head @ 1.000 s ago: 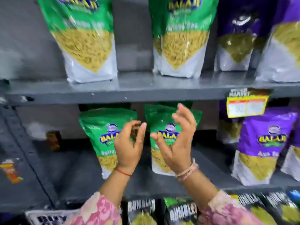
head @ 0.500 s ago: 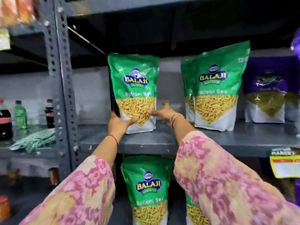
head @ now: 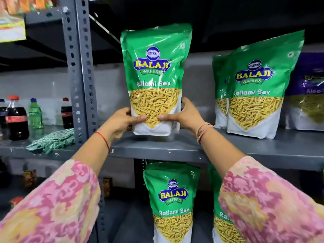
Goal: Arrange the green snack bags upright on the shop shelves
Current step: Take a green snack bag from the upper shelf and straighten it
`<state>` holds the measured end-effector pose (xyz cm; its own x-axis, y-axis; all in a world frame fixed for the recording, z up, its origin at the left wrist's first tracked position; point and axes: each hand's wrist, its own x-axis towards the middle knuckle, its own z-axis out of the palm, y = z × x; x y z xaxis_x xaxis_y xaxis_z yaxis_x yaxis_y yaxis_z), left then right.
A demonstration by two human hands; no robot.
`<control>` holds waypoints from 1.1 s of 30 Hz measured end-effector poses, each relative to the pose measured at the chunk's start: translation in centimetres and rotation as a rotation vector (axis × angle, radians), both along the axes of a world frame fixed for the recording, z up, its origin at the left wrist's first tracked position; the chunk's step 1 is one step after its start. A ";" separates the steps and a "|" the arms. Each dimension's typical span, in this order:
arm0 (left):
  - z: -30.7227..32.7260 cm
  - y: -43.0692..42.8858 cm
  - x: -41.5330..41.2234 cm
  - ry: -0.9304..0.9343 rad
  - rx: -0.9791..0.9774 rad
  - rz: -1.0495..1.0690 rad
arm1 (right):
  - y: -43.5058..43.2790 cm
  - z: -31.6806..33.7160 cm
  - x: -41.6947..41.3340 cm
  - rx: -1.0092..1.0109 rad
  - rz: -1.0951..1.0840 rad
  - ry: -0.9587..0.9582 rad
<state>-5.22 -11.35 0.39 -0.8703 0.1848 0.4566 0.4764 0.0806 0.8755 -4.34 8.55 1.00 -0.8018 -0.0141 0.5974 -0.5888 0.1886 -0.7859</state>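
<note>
Both hands grip 1 green snack bag (head: 155,79) low down, at its white base. Left hand (head: 121,122) wraps the left edge, thumb across the front; right hand (head: 184,116) wraps the right edge likewise. Both are closed on the bag. The bag stands upright at the left end of the upper shelf (head: 175,149), just right of the slotted steel post (head: 78,71). Whether its base rests fully on the shelf or sits slightly lifted: cannot tell.

Risks, judged:
- The hold is low and the tall top is unsupported; on release the bag may lean or tip forward if the base is not flat.
- The base sits near the front edge; a nudge could slide it off.

Legible print: "BALAJI WAFERS", "Ratlami Sev". The same print shows on the 2 bags to the right (head: 254,88) and on the bag below (head: 172,199). The purple bag (head: 308,88) at far right is too blurred to read.
</note>
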 end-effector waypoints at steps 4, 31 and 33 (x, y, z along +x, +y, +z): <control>-0.5 -1.1 1.1 -0.032 0.013 0.000 | -1.0 -0.7 1.4 0.037 -0.034 0.050; 0.8 23.2 1.3 -0.010 -0.248 -0.012 | 21.3 0.2 3.1 0.098 -0.789 -0.226; 0.6 25.5 -0.5 -0.119 -0.299 -0.109 | 22.7 -0.2 2.1 0.073 -0.680 -0.270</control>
<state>-5.70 14.13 1.02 -0.8819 0.3902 0.2646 0.3925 0.2966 0.8706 -2.24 31.27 0.80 -0.7666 0.5070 0.3941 -0.1103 0.5007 -0.8586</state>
